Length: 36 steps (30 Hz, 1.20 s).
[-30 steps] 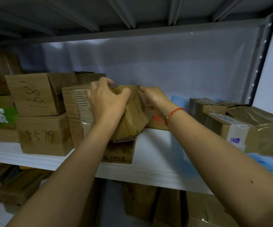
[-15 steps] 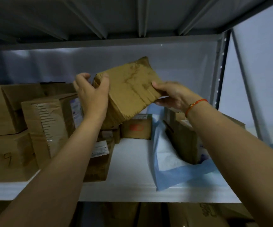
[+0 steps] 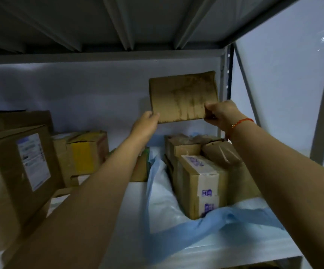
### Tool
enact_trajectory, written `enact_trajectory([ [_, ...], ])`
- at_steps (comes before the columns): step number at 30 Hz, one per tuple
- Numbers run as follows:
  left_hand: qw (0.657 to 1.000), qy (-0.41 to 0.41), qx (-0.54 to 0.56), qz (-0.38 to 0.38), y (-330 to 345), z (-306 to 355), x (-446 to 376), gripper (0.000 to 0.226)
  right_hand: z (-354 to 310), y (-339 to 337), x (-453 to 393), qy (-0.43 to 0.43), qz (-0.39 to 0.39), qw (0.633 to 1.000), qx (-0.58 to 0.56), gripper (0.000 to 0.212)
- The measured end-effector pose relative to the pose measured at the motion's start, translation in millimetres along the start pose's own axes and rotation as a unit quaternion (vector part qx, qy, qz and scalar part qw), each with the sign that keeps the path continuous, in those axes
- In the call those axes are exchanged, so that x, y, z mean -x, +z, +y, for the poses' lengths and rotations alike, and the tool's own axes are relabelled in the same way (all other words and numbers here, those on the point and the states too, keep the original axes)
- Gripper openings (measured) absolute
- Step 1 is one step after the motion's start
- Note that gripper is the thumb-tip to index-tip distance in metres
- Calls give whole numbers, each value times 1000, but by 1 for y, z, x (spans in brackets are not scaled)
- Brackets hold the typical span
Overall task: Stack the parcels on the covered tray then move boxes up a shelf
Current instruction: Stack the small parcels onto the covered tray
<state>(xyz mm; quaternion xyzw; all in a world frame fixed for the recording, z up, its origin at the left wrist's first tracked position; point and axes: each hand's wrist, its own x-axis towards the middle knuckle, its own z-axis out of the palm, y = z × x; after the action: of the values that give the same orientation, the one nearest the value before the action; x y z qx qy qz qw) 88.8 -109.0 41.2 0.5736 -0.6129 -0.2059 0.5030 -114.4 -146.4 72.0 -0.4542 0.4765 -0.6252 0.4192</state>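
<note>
Holding the flat parcel (image 3: pixel 183 96) upright, I grip its lower left corner with my left hand (image 3: pixel 146 123) and pinch its lower right corner with my right hand (image 3: pixel 220 115). Its long axis runs left to right, directly above the covered tray (image 3: pixel 176 226). That tray holds several stacked parcels (image 3: pixel 200 171) at the right.

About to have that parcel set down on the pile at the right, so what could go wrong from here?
The flat parcel is held only at its lower corners by the left hand and right hand, so it may tip. The boxes below have uneven tops, so it may slide. The loose blue cover could snag.
</note>
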Motion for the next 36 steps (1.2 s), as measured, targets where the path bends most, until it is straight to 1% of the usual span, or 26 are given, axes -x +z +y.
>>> enact_trajectory([
  [3, 1000, -4, -13, -16, 16, -6, -17, 45, 6, -15, -14, 40, -5, 986, 164, 39],
  [5, 1000, -6, -20, -17, 27, -15, -28, 45, 9, -24, -23, 55, -23, 963, 264, 43],
  [7, 999, -7, -41, -11, 38, -23, -34, 43, 13, -29, -34, 50, -47, 941, 332, 44],
  [8, 999, -7, -45, -7, 43, -27, -37, 41, 17, -29, -37, 50, -50, 928, 365, 45],
  [9, 999, -5, -44, -2, 49, -29, -40, 39, 20, -30, -38, 56, -47, 906, 418, 45],
  [10, 999, -8, -43, 1, 54, -31, -44, 39, 22, -30, -41, 62, -38, 882, 466, 46],
  [11, 999, -11, -45, 2, 58, -32, -46, 38, 22, -29, -39, 50, -21, 870, 491, 48],
  [12, 999, -16, -47, 2, 63, -32, -49, 36, 22, -29, -37, 56, -14, 869, 492, 51],
  [13, 999, -17, -51, 2, 65, -32, -51, 34, 22, -30, -38, 68, -20, 875, 480, 54],
  [14, 998, -16, -57, 2, 67, -32, -54, 32, 23, -30, -39, 69, -29, 873, 482, 55],
  [17, 996, -8, -88, 14, 70, -32, -58, 20, 31, -36, -47, 56, -33, 858, 510, 46],
  [19, 993, -10, -114, 26, 72, -34, -59, 9, 33, -39, -46, 69, -55, 844, 530, 43],
  [20, 992, -12, -127, 27, 72, -35, -59, 8, 32, -40, -44, 82, -75, 841, 529, 44],
  [22, 989, -19, -147, 20, 73, -38, -58, 7, 29, -41, -34, 82, -107, 833, 537, 45],
  [24, 987, -27, -156, 16, 74, -40, -55, 9, 24, -40, -23, 76, -117, 835, 532, 45],
  [26, 986, -35, -162, 15, 72, -40, -52, 12, 21, -40, -16, 70, -137, 836, 526, 47],
  [28, 985, -40, -166, 11, 69, -39, -49, 21, 18, -38, -11, 73, -139, 838, 522, 51],
  [30, 986, -46, -161, 13, 64, -35, -46, 26, 19, -35, -15, 61, -114, 851, 509, 54],
  [31, 987, -51, -153, 28, 61, -33, -44, 32, 18, -32, -19, 43, -84, 857, 507, 53],
  [33, 985, -57, -143, 78, 48, -30, -37, 38, 21, -23, -26, 4, 15, 882, 472, 50],
  [35, 978, -46, -149, 141, 29, -26, -28, 33, 19, -11, -21, -41, 120, 905, 407, 51],
  [36, 973, -38, -152, 169, 19, -23, -22, 29, 18, -3, -17, -76, 152, 907, 385, 52],
])
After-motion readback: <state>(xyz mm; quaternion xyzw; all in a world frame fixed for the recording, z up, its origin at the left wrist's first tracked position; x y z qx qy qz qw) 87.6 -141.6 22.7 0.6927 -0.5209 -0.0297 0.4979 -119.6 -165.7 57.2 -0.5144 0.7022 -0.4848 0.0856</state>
